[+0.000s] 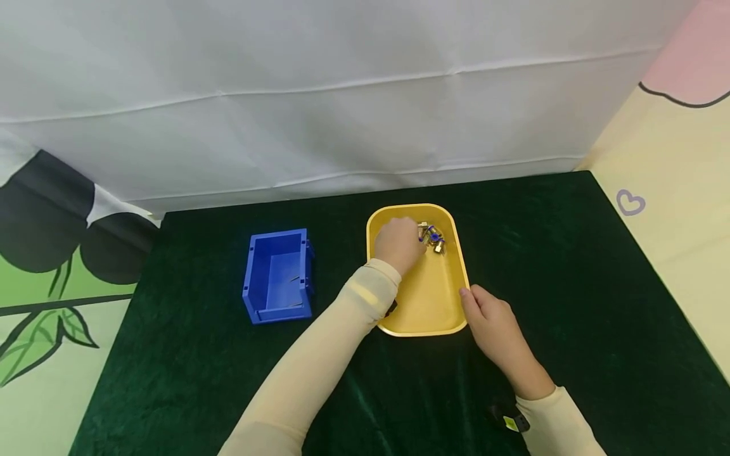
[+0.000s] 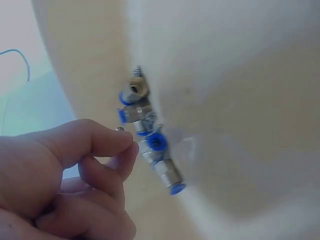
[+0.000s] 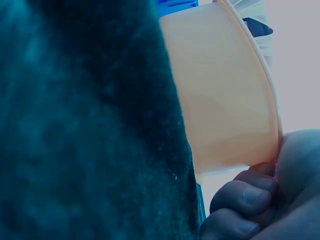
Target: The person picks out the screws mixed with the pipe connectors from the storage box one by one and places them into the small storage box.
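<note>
- The yellow tray (image 1: 433,291) lies on the green surface (image 1: 570,285), near the middle of its width and closer to the back edge than to the viewer.
- A broad stretch of green cloth lies between the tray and the surface's right edge; a narrower strip parts the tray from the blue box (image 1: 282,313) to its left.
- The box stands near the surface's left side, with two thin metal pieces (image 1: 294,278) inside, towards its right wall.
- The fittings (image 1: 433,237), metal with blue rings, lie clustered near the tray's far right corner, leaving bare tray floor towards the near edge.
- The left wrist view shows what the head view hides: the left hand (image 1: 401,244) has its fingertips pressed together, pinching a small metal piece (image 2: 120,129) whose tip peeks out just beside the fittings, which line the foot of the tray wall.
- The right wrist view shows the tray's outer side and fingers curled beneath its rim; the head view shows the thumb on top, so the right hand (image 1: 495,324) grips the tray near its near right corner.
- The left arm reaches diagonally over the tray's left edge, back of the hand upward.
</note>
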The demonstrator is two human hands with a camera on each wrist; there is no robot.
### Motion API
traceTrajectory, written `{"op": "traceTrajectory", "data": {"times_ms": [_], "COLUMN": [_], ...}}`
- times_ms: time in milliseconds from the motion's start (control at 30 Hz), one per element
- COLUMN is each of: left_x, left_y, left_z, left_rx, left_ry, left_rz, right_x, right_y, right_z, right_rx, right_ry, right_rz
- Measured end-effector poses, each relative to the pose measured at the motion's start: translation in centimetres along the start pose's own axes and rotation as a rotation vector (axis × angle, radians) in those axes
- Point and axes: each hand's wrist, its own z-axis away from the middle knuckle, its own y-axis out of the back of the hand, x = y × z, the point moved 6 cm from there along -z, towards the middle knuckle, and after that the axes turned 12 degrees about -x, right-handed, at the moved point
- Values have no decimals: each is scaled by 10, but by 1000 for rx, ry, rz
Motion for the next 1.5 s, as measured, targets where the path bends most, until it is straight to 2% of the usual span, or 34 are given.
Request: {"op": "traceTrajectory", "data": {"times_ms": [367,567,733,833,1100,1500], "left_x": [6,8,8,7,-7,-28], "left_y": [24,39,44,44,44,49], "left_z": [20,35,46,51,65,84], "left_rx": [9,49,70,62,92,140], "left_ry": [-44,-82,-96,-95,-130,-90], "left_rz": [70,84,141,186,238,304], "right_x": [1,0,1,4,5,6], "right_y": [0,1,4,4,2,4], "right_z": [0,0,3,8,12,15], "right_rx": [4,5,0,10,25,29], "right_ry": [26,27,29,23,54,25], "right_rz": [6,12,8,5,4,15]}}
